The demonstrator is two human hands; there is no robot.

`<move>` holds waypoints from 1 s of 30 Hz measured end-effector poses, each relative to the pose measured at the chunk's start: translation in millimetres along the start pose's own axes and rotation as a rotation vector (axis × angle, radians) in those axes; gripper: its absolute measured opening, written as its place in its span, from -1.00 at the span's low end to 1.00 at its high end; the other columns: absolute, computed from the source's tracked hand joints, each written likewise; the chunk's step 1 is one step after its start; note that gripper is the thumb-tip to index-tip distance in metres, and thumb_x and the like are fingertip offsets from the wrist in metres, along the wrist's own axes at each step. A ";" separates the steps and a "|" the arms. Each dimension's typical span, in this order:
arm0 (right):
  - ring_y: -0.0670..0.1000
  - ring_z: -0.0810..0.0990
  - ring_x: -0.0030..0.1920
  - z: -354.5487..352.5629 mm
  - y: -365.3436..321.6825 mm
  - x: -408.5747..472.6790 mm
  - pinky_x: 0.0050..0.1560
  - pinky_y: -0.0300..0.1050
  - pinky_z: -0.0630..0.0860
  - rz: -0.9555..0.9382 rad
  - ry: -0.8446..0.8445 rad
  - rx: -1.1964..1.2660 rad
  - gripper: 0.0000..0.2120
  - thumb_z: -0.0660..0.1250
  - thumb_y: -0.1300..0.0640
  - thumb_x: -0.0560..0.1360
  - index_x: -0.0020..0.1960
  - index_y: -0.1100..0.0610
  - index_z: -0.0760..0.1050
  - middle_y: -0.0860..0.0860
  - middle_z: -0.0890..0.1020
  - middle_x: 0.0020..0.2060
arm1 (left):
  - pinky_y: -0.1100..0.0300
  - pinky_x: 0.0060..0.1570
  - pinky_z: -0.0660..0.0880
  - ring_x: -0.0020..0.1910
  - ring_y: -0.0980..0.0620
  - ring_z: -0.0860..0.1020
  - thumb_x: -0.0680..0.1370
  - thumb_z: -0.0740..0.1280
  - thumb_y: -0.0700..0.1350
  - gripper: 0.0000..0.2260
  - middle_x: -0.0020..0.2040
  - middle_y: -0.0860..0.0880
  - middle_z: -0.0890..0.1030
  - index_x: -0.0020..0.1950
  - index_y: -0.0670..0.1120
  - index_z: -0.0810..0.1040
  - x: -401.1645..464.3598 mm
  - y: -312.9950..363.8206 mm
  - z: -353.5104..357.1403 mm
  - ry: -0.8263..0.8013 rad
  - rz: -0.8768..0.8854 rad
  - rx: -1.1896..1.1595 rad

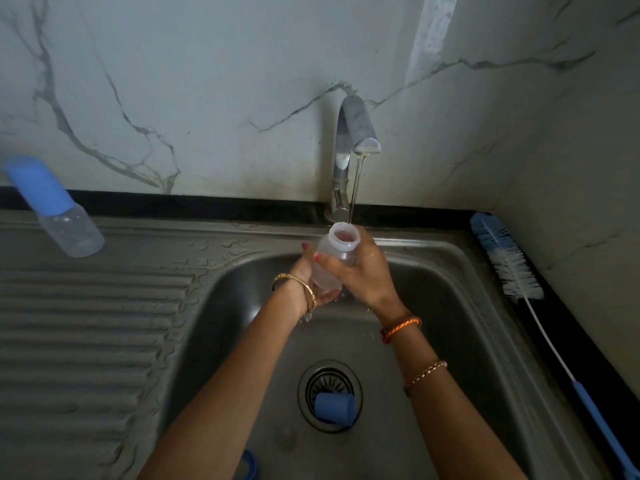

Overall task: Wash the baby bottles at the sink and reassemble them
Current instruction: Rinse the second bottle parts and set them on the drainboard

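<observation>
I see the open bottle held over the back of the sink, its mouth tilted up to a thin stream from the tap. The stream meets the far rim of the mouth rather than its middle, so I judge that water may run down the outside and the inside may get little rinsing. The bottle is wet and smooth; if the grip loosens it could slip into the basin.

The blue cap lies right on the drain. It could block the outflow, and the basin would then fill. A second bottle, still capped, sits at the back left edge of the drainboard, leaning in this wide view; I cannot tell whether it stands firm. The brush lies along the right edge of the sink, untouched.

My left hand cups the bottle's base, fingers curled up its left side, red nails showing. My right hand wraps the body from the right, fingers closed round it. Both hold it narrow and firm, I think, though the thumbs are hidden behind the plastic.
</observation>
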State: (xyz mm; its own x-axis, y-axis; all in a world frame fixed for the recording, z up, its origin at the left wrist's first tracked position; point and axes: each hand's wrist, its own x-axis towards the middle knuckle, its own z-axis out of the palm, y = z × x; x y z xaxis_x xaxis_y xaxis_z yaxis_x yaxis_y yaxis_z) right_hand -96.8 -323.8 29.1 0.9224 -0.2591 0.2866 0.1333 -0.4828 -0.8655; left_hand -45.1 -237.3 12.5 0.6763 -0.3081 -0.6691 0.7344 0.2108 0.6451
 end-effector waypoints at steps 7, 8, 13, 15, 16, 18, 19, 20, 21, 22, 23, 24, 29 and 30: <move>0.03 0.56 0.04 -10.8 0.6 10.2 0.04 -0.08 0.54 0.142 -0.141 -0.359 -0.50 0.50 -0.03 0.32 0.16 0.16 0.48 0.09 0.59 0.06 | 0.11 0.01 0.39 0.16 -0.13 0.48 0.62 0.07 0.11 -0.60 0.32 -0.14 0.46 0.21 -0.15 0.50 0.1 -26.8 -18.7 0.115 0.115 0.083; 0.02 0.56 0.03 -12.8 -2.1 12.7 0.02 -0.11 0.53 0.120 -0.131 -0.338 -0.50 0.51 -0.02 0.31 0.16 0.17 0.49 0.08 0.59 0.05 | 0.11 0.04 0.38 0.24 -0.15 0.44 0.62 0.06 0.11 -0.56 0.34 -0.14 0.45 0.29 -0.17 0.45 0.9 -28.1 -21.9 0.122 0.105 0.091; 0.02 0.58 -0.02 -17.6 -0.5 10.9 -0.08 -0.19 0.52 0.104 -0.190 -0.376 -0.53 0.52 -0.03 0.29 0.09 0.17 0.52 0.08 0.61 0.00 | 0.15 0.05 0.40 0.25 -0.13 0.43 0.64 0.05 0.06 -0.57 0.32 -0.14 0.46 0.32 -0.22 0.42 -3.1 -36.3 -28.7 0.125 0.086 0.036; 0.00 0.55 -0.03 -18.3 -0.2 11.7 -0.08 -0.19 0.50 0.089 -0.079 -0.405 -0.49 0.53 -0.03 0.28 0.13 0.17 0.50 0.08 0.60 0.01 | 0.15 0.10 0.39 0.29 -0.12 0.41 0.64 0.04 0.03 -0.57 0.35 -0.15 0.44 0.35 -0.22 0.39 -3.0 -38.9 -30.9 0.102 0.071 -0.026; -0.03 0.53 -0.06 -18.1 -1.7 12.9 -0.12 -0.23 0.48 0.054 -0.056 -0.373 -0.49 0.54 -0.02 0.27 0.13 0.16 0.51 0.06 0.60 0.01 | 0.13 0.16 0.37 0.33 -0.12 0.38 0.65 0.03 0.03 -0.57 0.36 -0.15 0.43 0.36 -0.23 0.38 -2.2 -41.0 -31.2 0.095 0.062 -0.062; -0.07 0.52 -0.10 -16.5 -4.9 12.5 -0.19 -0.30 0.48 0.030 -0.072 -0.323 -0.51 0.54 -0.02 0.26 0.10 0.15 0.52 0.05 0.60 0.00 | 0.12 0.22 0.34 0.36 -0.13 0.36 0.65 0.03 0.02 -0.58 0.36 -0.15 0.42 0.36 -0.23 0.37 -2.0 -43.1 -32.4 0.090 0.056 -0.101; -0.04 0.54 -0.08 -15.0 -3.8 10.8 -0.17 -0.27 0.51 0.047 -0.064 -0.353 -0.51 0.54 -0.02 0.26 0.10 0.16 0.52 0.06 0.61 0.00 | 0.12 0.22 0.34 0.35 -0.13 0.36 0.65 0.03 0.02 -0.58 0.36 -0.15 0.43 0.36 -0.22 0.37 -1.8 -43.3 -33.0 0.092 0.055 -0.106; 0.00 0.56 -0.04 -13.1 -1.1 9.0 -0.11 -0.22 0.52 0.065 -0.033 -0.406 -0.51 0.53 -0.02 0.27 0.10 0.17 0.52 0.08 0.61 0.02 | 0.12 0.23 0.33 0.35 -0.13 0.37 0.65 0.03 0.02 -0.58 0.36 -0.14 0.43 0.36 -0.22 0.38 -1.7 -43.1 -32.9 0.095 0.052 -0.113; 0.02 0.56 -0.01 -11.4 2.8 7.3 -0.07 -0.21 0.49 0.076 -0.001 -0.446 -0.51 0.53 -0.01 0.28 0.12 0.19 0.51 0.10 0.60 0.04 | 0.12 0.22 0.33 0.35 -0.13 0.37 0.65 0.04 0.01 -0.59 0.37 -0.14 0.42 0.35 -0.22 0.39 -1.4 -43.9 -32.7 0.106 0.044 -0.125; 0.00 0.54 0.00 -9.6 5.7 6.2 -0.07 -0.24 0.44 0.081 0.017 -0.441 -0.50 0.52 0.00 0.29 0.14 0.19 0.50 0.10 0.60 0.05 | 0.11 0.20 0.34 0.34 -0.13 0.37 0.64 0.06 0.00 -0.60 0.36 -0.15 0.42 0.35 -0.22 0.39 -1.3 -44.3 -31.9 0.122 0.042 -0.140; -0.03 0.53 -0.02 -8.5 6.3 6.0 -0.09 -0.26 0.41 0.096 0.014 -0.405 -0.50 0.52 0.00 0.30 0.15 0.18 0.49 0.10 0.60 0.06 | 0.11 0.18 0.36 0.33 -0.13 0.38 0.64 0.08 -0.01 -0.61 0.36 -0.16 0.42 0.34 -0.23 0.39 -1.2 -44.4 -30.9 0.139 0.046 -0.153; -0.03 0.53 -0.01 -7.1 5.3 6.3 -0.08 -0.25 0.42 0.122 -0.001 -0.379 -0.48 0.52 -0.02 0.31 0.16 0.19 0.48 0.10 0.59 0.07 | 0.11 0.16 0.37 0.33 -0.13 0.38 0.64 0.10 -0.02 -0.62 0.36 -0.17 0.42 0.34 -0.23 0.39 -1.4 -44.3 -30.7 0.153 0.051 -0.163; 0.04 0.57 0.04 -6.6 7.5 4.7 -0.06 -0.20 0.52 0.188 -0.111 -0.370 -0.51 0.52 -0.02 0.30 0.13 0.16 0.50 0.09 0.59 0.04 | 0.10 0.20 0.38 0.33 -0.08 0.39 0.63 0.13 -0.08 -0.63 0.34 -0.16 0.43 0.38 -0.24 0.35 -1.4 -47.8 -32.9 0.179 0.056 -0.236; 0.03 0.57 0.03 -6.3 8.8 1.3 -0.08 -0.20 0.53 0.206 -0.138 -0.352 -0.53 0.52 -0.03 0.29 0.11 0.15 0.50 0.07 0.59 0.03 | 0.11 0.18 0.39 0.32 -0.08 0.41 0.63 0.13 -0.08 -0.63 0.33 -0.17 0.44 0.37 -0.25 0.36 -2.3 -48.0 -33.1 0.176 0.052 -0.245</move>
State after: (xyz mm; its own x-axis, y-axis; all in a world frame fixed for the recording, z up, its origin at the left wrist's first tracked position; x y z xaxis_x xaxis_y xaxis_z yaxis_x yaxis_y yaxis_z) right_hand -96.7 -333.6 24.5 0.9597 -0.2776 0.0442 -0.1688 -0.6950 -0.6989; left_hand -80.0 -216.0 -29.1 0.6974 -0.1299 -0.7048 0.6759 0.4464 0.5865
